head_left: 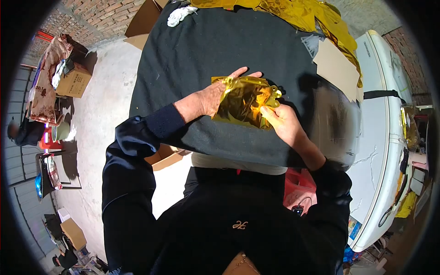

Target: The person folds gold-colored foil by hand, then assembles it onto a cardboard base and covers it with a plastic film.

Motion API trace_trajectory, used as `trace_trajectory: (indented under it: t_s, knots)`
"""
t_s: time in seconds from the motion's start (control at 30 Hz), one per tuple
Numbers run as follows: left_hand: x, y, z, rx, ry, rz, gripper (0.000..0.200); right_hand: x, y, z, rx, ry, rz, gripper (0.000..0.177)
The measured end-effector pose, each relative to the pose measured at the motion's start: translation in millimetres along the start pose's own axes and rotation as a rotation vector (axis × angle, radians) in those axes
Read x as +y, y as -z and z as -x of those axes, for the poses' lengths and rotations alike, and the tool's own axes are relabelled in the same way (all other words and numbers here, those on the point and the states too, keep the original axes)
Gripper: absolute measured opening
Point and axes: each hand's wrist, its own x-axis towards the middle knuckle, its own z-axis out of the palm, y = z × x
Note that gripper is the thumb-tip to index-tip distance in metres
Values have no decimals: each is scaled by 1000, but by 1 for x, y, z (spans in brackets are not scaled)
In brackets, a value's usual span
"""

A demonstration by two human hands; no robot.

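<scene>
A shiny gold foil sheet [240, 103] lies in front of me on a dark cloth-covered table [192, 59]. My left hand [211, 97] is at the sheet's left side, partly under it, with fingertips showing past its far edge; those fingers are apart. At the right edge, my right hand [284, 121] pinches the foil between thumb and fingers, beside a small scalloped gold piece [275, 91]. Most of the right fingers are hidden behind the foil.
More gold foil [293, 14] spreads along the table's far edge. A white cloth [181, 16] lies at the far left, a cardboard sheet [337, 68] at the right. Beyond stands a white appliance [378, 119]. An open carton [167, 156] is below the near left edge.
</scene>
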Motion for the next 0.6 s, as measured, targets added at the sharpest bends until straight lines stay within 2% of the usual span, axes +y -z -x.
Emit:
trace_trajectory:
  t_s: [0.03,0.27,0.37,0.5,0.6]
  knots:
    - [-2,-3,0,4,-3,40,79,-2,9,-3,-52,-112,104,35]
    - [1,-2,-3,83,7,-37,76,-9,9,-21,-125,-157,123,33]
    - [0,1,0,96,15,7,77,2,7,-21,-84,-97,143,33]
    - [7,24,17,160,47,13,74,1,7,-20,-95,-114,175,33]
    - [17,41,44,143,237,-7,59,0,6,-22,-89,-132,213,34]
